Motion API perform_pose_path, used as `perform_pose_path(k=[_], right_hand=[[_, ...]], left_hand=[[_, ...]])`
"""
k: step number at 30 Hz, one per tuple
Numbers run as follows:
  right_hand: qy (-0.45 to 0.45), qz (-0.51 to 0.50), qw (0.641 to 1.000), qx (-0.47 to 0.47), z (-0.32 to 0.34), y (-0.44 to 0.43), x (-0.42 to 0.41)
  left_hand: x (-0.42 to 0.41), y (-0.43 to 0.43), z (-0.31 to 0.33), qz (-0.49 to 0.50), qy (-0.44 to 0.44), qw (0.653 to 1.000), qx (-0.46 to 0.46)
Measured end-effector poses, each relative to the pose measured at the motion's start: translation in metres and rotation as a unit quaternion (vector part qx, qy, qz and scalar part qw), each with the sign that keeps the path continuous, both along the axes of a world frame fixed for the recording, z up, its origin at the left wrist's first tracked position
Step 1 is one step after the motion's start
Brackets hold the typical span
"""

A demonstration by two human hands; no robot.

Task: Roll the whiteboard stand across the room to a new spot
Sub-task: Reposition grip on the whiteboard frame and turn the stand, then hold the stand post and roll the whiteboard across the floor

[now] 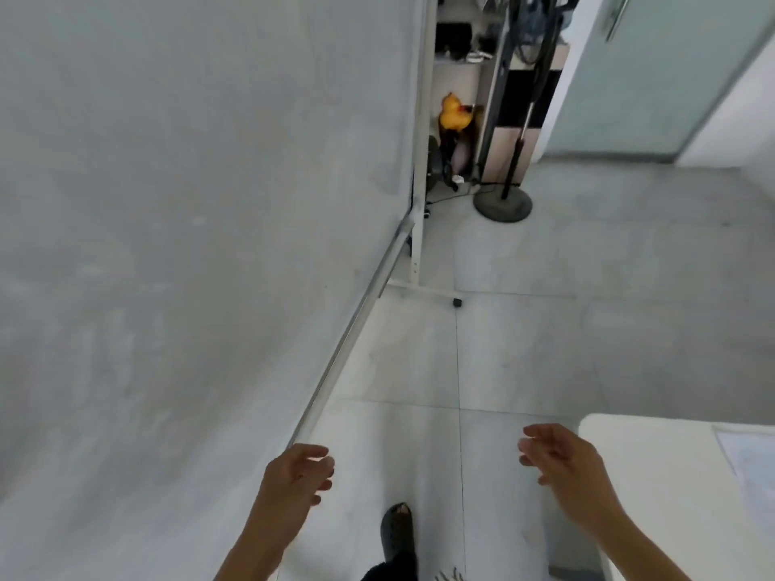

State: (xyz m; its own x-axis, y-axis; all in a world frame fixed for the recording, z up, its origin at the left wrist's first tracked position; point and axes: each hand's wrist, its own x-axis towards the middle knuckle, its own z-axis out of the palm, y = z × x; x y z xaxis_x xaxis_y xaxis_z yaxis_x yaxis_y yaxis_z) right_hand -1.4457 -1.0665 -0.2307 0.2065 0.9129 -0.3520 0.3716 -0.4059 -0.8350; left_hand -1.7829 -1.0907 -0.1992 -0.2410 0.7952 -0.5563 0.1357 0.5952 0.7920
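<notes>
At left, board: the whiteboard fills that side, its tray rail running toward the left hand.
Grip: left hand open at rail's end, contact unclear; right hand open, empty.
Risk: caster may snag the floor cable or strike the fan base; table crowds the right.

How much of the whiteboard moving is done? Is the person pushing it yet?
Nothing shows the board has reached a new spot. The whiteboard stand stands on its wheeled foot on the tiled floor. In hand: the left hand is open by the near end of the tray rail, and the right hand is open in the air, holding nothing. Left: grip it and roll it.
</notes>
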Motion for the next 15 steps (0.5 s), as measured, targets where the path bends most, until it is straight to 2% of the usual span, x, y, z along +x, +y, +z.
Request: perform_pose_path(k=[8, 15], right_hand=[[0.026, -0.115, 0.993, 0.010, 0.009, 0.115, 0.056], [0.032, -0.191, 0.981, -0.017, -0.027, 0.245, 0.141]], left_hand=[[0.072, 0.202, 0.029, -0.118, -0.010, 0.992, 0.050], [0.128, 0.356, 0.009, -0.129, 0.019, 0.991, 0.043]])
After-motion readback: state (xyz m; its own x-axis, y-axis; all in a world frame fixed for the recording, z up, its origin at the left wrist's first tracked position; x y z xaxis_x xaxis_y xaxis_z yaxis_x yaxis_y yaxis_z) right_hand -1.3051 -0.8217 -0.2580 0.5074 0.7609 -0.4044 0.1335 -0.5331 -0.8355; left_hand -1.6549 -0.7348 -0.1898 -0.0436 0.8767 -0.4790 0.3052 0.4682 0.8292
